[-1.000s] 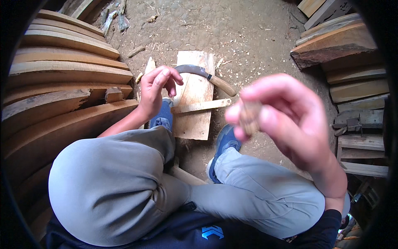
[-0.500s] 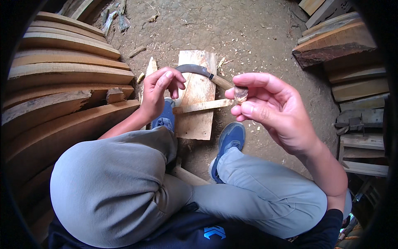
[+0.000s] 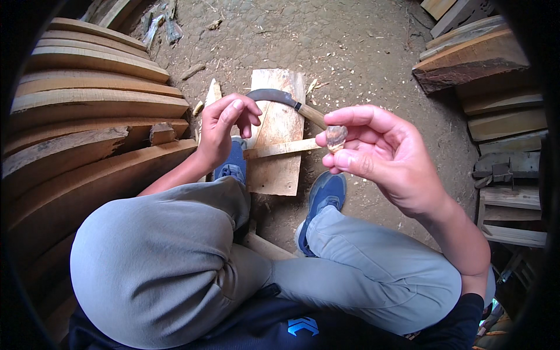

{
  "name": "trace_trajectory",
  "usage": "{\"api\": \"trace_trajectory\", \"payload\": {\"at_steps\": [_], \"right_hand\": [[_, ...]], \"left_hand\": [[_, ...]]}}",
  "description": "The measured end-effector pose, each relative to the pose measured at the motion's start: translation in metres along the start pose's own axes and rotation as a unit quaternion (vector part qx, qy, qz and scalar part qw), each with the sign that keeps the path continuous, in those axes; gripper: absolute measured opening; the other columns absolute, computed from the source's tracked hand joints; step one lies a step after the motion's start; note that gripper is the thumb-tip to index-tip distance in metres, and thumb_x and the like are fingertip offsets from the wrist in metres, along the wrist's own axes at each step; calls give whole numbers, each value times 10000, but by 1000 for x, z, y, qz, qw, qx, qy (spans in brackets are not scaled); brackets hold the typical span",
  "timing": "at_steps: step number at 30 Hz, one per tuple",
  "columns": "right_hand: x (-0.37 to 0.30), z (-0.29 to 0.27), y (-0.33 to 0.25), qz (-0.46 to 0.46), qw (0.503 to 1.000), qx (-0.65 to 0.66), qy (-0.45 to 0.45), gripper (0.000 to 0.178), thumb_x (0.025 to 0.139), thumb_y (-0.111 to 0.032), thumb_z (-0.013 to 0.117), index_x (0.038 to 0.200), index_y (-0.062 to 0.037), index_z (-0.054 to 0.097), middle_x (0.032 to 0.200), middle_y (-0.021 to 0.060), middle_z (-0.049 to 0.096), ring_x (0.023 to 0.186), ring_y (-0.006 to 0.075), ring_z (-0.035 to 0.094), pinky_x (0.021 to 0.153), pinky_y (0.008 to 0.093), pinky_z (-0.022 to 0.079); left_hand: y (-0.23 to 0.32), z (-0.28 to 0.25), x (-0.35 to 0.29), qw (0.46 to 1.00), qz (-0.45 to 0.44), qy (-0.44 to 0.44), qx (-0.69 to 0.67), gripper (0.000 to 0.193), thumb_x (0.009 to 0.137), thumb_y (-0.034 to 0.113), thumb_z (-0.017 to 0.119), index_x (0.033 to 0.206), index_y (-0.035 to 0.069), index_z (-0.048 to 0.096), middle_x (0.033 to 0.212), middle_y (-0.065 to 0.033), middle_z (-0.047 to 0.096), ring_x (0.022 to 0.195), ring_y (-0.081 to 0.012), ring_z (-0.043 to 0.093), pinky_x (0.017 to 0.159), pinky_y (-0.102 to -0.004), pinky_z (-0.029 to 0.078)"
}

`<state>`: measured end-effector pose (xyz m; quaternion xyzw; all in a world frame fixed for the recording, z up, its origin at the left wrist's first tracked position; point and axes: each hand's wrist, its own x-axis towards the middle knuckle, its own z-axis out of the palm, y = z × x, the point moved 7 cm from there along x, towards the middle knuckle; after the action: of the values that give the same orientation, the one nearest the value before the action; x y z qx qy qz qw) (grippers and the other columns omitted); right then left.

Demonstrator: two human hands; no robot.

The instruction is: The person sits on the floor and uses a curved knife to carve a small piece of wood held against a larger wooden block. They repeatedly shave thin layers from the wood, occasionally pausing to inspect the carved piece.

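1 brown piece (image 3: pixel 336 138) was pinched in right hand (image 3: pixel 392 156); left hand (image 3: pixel 223 125) curled, grip unclear; curved knife (image 3: pixel 275 95) lay between fingers.

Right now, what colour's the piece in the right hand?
Small piece: mottled brown, paler below; best in head view.

Right hand (image 3: pixel 396 157) in pinch grip

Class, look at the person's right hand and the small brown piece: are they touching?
Touching. The head view shows the right hand pinching the small brown piece, with thumb and fingers against it.
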<state>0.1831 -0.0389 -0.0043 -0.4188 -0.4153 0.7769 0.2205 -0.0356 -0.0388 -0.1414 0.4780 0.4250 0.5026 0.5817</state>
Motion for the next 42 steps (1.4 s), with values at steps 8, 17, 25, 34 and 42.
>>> {"api": "trace_trajectory", "payload": {"at_steps": [8,17,25,34,42], "right_hand": [[10,-8,16,-7,999,-47,0,360,938,-38,651,1285,30,589,1077,82,656,948,129,650,889,281,544],[35,-13,50,-42,988,-132,67,321,956,21,573,1259,-20,477,948,83,636,886,124,650,802,263,546],[48,-10,59,-12,987,-153,48,376,962,-25,595,1308,-26,449,979,96,643,880,126,647,782,259,536],[42,-35,69,-4,941,-334,56,346,951,-27,553,1294,-39,508,1027,73,594,825,86,579,739,240,497],[41,-52,75,-38,943,-322,78,335,914,-61,559,1247,-31,542,1006,87,611,705,92,562,677,269,490]], "left_hand": [[8,25,4,991,-57,-115,-42,281,1022,237,527,1091,-2,658,860,-66,671,637,-64,573,579,-202,464],[10,64,11,978,-122,-168,20,243,896,176,752,1098,42,738,794,-18,699,661,-55,613,573,-215,500],[22,40,20,983,3,-141,120,180,884,169,762,1010,46,724,834,-27,714,663,-64,629,569,-224,497],[-26,-111,50,946,-16,291,140,247,955,191,671,1098,11,581,982,-101,668,652,-125,651,489,-219,496],[-115,-145,18,848,-63,308,427,247,929,245,712,1037,26,676,976,-93,705,829,-178,694,608,-282,539]]}}
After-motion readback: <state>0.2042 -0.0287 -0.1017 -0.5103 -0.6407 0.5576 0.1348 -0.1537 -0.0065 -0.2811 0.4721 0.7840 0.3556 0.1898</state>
